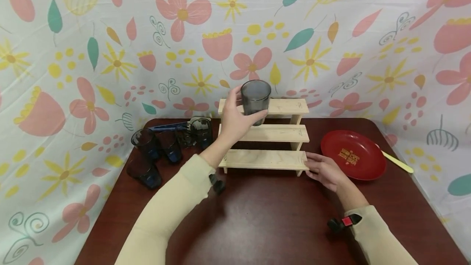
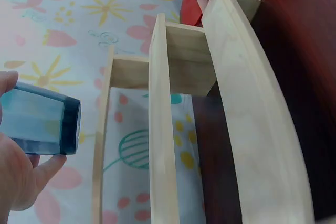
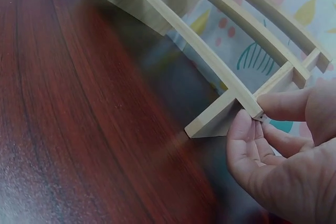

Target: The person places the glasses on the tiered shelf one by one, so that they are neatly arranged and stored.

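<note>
My left hand (image 1: pixel 236 120) grips a dark blue-grey drinking glass (image 1: pixel 256 95), held up in front of the top step of a three-tier wooden shelf (image 1: pixel 265 134). In the left wrist view the glass (image 2: pixel 39 119) lies sideways across the picture, with fingers and thumb around it and the shelf boards to its right. At the right end of the lowest step, my right hand (image 1: pixel 325 170) pinches the board's corner. The right wrist view shows thumb and fingers of that hand (image 3: pixel 278 150) on the board end (image 3: pixel 231 85).
Several dark glasses (image 1: pixel 171 146) stand at the table's left, one glass (image 1: pixel 143 173) nearer the front. Behind them lie blue-handled utensils (image 1: pixel 169 127). A red plate (image 1: pixel 371 158) sits at the right, with a yellow-handled utensil (image 1: pixel 399 162) beside it. Patterned cloth (image 1: pixel 316 7) hangs behind.
</note>
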The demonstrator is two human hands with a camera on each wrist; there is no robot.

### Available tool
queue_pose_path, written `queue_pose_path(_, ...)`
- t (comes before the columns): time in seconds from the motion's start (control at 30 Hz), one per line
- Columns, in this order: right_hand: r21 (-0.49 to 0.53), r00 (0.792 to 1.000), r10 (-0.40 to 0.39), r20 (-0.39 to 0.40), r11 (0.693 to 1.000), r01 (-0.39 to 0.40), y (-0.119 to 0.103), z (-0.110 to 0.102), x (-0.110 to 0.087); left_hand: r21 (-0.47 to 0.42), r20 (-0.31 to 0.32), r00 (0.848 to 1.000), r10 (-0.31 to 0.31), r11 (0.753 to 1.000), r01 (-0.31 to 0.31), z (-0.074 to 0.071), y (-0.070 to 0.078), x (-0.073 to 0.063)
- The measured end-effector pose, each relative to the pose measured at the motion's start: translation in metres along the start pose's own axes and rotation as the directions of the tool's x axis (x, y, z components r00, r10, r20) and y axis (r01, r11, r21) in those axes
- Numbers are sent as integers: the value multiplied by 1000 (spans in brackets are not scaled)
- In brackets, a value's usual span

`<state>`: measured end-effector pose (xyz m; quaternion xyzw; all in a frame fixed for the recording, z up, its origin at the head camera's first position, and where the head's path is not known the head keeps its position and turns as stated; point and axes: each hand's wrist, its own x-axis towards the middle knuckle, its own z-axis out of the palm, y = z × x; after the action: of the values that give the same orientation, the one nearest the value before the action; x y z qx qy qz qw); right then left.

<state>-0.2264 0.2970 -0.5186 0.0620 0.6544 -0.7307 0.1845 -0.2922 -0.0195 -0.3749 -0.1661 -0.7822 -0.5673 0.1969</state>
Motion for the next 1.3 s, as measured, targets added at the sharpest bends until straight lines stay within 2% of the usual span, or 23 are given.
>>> queue_pose_path(0.1, -2, 1000, -6, 10, 1000, 6, -1, 1, 0, 25, 43, 999, -21, 999, 20, 22, 1, 16)
queue_pose_path(0.37, -31, 1000, -6, 16, 999, 6, -3, 3, -1, 47, 74, 997, -8, 999, 5, 72, 7, 47)
queue_pose_path(0.5, -37, 1000, 3, 6, 999, -3, -2, 2, -2, 69, 72, 996, -43, 997, 38, 89, 7, 54)
queue_pose_path(0.67, -33, 1000, -2, 10, 999, 2, -1, 0, -3, 77, 65, 995, -70, 995, 65, 102, 6, 58)
queue_pose_path(0.87, -15, 1000, -15, 7, 1000, 15, -1, -3, -2, 86, 83, 995, -59, 995, 52, 107, 8, 61)
queue_pose_path(1.1, 2, 1000, -11, 6, 1000, 11, 0, -4, -2, 63, 127, 989, -81, 995, 74, 103, 5, 56)
queue_pose_path(1.2, 0, 1000, -12, 5, 1000, 12, 1, -3, -2, 27, 145, 985, -90, 996, 87, 94, 4, 51)
queue_pose_path(1.3, -5, 1000, -12, 7, 1000, 12, 2, -3, -1, -33, 153, 983, -98, 994, 104, 76, 4, 44)
